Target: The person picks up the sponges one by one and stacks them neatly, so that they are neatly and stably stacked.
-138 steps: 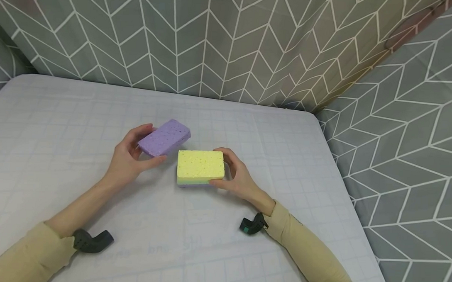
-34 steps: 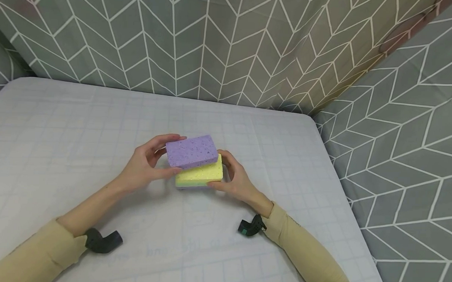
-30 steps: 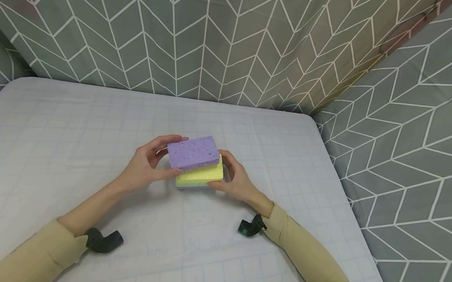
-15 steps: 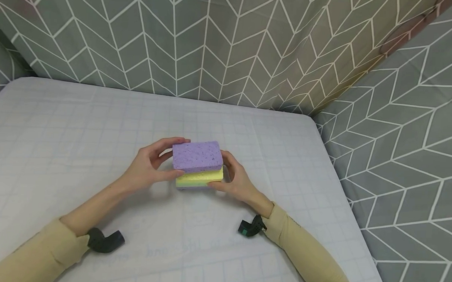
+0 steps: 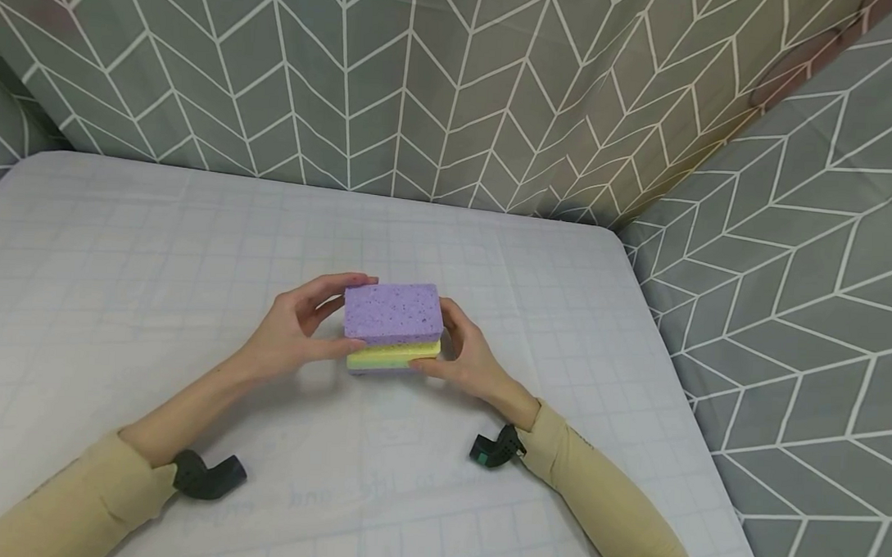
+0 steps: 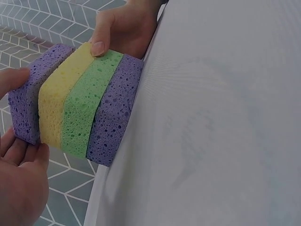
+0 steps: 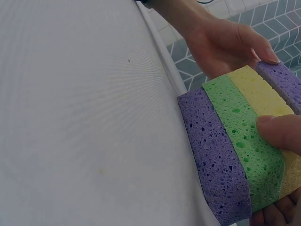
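My left hand (image 5: 285, 330) holds a purple sponge (image 5: 393, 312) by its left end, thumb on the near side and fingers on the far side. This sponge lies flat, right over a yellow sponge (image 5: 395, 354). Below the yellow one, the left wrist view shows a green sponge (image 6: 87, 110) and a second purple sponge (image 6: 115, 113) at the bottom, on the table. My right hand (image 5: 473, 353) grips the stack at its right end. In the right wrist view its thumb (image 7: 277, 129) presses where yellow and green meet.
A white cloth with a faint grid covers the table (image 5: 160, 236). Grey patterned curtains (image 5: 423, 89) hang behind and to the right. Dark curved devices (image 5: 206, 477) sit at both sleeve cuffs.
My left hand has brought the purple sponge rightward and toward me, from beside the yellow sponge to over it, and turned it nearly in line with the stack. The right hand has stayed almost still.
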`<move>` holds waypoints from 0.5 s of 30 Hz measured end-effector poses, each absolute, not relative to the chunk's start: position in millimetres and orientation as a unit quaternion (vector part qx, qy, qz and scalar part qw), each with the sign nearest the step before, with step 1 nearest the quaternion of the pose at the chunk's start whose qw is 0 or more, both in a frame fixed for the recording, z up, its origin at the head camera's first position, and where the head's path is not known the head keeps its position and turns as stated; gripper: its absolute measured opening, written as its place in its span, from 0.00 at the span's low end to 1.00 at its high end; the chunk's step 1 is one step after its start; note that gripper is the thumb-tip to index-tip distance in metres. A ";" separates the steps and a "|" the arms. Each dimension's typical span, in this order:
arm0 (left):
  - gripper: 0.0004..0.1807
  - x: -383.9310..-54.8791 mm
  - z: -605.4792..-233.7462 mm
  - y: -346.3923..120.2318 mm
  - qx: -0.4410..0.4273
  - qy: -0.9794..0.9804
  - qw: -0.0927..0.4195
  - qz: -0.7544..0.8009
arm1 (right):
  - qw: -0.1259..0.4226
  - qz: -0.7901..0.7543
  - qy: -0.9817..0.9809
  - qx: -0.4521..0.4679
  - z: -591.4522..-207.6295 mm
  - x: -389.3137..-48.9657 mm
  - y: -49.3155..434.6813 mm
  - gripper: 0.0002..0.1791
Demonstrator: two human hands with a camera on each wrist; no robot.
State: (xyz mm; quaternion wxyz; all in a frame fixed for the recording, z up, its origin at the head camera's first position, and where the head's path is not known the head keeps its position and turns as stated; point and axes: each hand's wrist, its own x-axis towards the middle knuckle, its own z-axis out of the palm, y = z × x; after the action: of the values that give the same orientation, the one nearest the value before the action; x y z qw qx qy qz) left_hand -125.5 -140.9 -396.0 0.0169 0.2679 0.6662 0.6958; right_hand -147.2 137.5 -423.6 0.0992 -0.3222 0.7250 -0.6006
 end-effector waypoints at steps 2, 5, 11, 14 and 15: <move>0.42 -124.9 -395.9 -140.8 0.268 0.668 0.019 0.694 | 0.100 -0.601 0.724 -0.323 -424.2 -147.2 137.6 0.44; 0.41 -124.3 -396.5 -140.6 0.266 0.673 0.021 0.690 | 0.100 -0.603 0.722 -0.324 -425.3 -147.3 137.9 0.44; 0.42 -123.4 -396.7 -140.6 0.269 0.680 0.032 0.681 | 0.101 -0.605 0.722 -0.321 -425.4 -146.8 138.7 0.44; 0.42 -122.9 -396.3 -140.3 0.275 0.679 0.036 0.680 | 0.103 -0.608 0.721 -0.316 -424.7 -145.9 138.7 0.43; 0.42 -122.7 -396.1 -140.2 0.277 0.678 0.036 0.680 | 0.104 -0.608 0.722 -0.314 -424.8 -145.8 138.6 0.44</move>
State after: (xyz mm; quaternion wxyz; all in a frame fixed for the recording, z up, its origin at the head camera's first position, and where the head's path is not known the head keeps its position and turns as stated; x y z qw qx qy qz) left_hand -122.7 -140.2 -396.1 0.0364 0.2773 0.6777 0.6801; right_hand -145.8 138.6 -424.8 0.1041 -0.3138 0.7216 -0.6083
